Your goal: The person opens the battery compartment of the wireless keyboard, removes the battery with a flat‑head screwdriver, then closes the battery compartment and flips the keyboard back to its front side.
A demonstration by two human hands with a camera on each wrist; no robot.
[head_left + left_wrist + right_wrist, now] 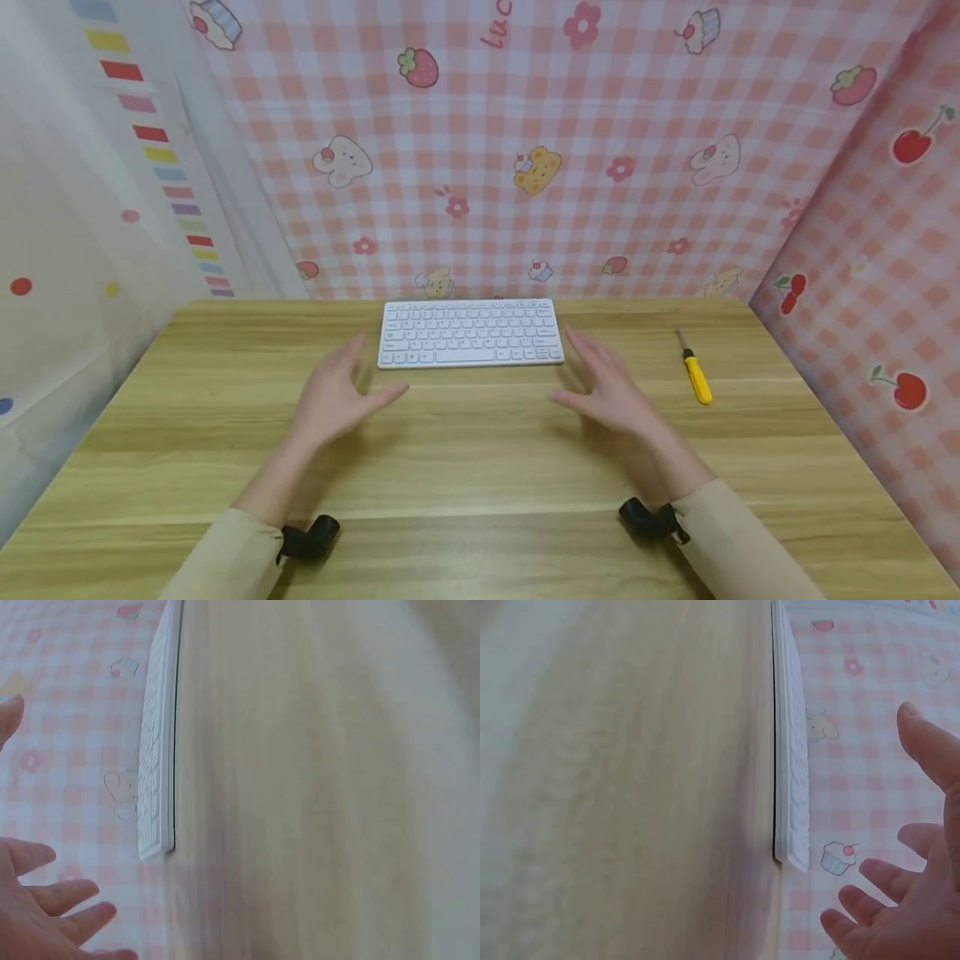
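Note:
A white keyboard [471,333] lies flat at the far side of the wooden table, keys up. Off its left end my left hand [335,392] hovers with fingers spread and thumb pointing inward. On the opposite side my right hand [606,385] mirrors it, fingertips close to the keyboard's right edge. Both hands hold nothing. In the left wrist view the keyboard [159,742] appears edge-on beyond the spread fingers [64,896]. The right wrist view has the keyboard [789,750] edge-on too, left of the extended fingers [881,889].
A screwdriver [697,377] with a yellow handle lies on the table [480,467] to the right of my right hand. Pink checked cloth [480,150] hangs behind the table's far edge, and more covers the right side. Black cameras are strapped at both wrists.

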